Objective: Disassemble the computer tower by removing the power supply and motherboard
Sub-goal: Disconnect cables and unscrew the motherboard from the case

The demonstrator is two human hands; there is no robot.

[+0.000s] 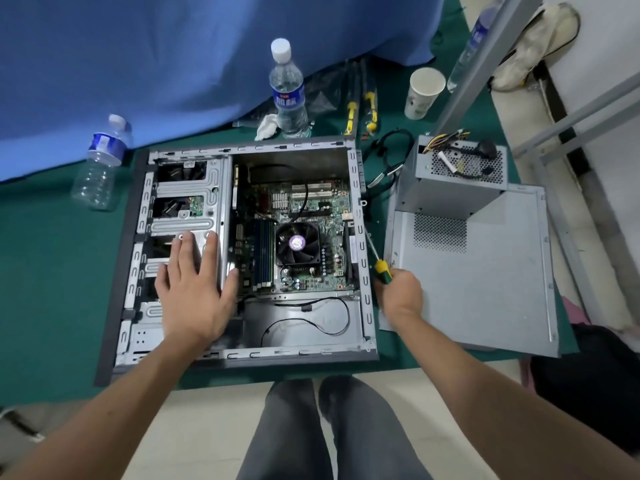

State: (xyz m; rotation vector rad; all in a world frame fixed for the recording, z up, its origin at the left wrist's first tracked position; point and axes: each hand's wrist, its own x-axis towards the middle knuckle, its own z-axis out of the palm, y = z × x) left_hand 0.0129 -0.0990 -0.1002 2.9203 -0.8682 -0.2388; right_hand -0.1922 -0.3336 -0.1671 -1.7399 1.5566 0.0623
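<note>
The open computer tower point(360, 237) lies on its side on a green mat. Inside it sits the green motherboard point(322, 209) with a black CPU fan point(297, 243). The grey power supply point(450, 188) stands outside the case to the right, on top of the removed side panel point(485, 271). My left hand point(194, 289) rests flat, fingers spread, on the metal drive cage point(194, 202). My right hand point(401, 294) grips a yellow-and-green screwdriver point(379, 265) at the case's right wall, its shaft pointing up and left.
Two water bottles point(289, 91) point(100, 164) stand behind and left of the case. A paper cup point(422, 93), spare screwdrivers point(351, 114) and loose cables point(388, 161) lie at the back right. Blue cloth point(173, 64) covers the far side. A metal frame point(485, 64) rises at right.
</note>
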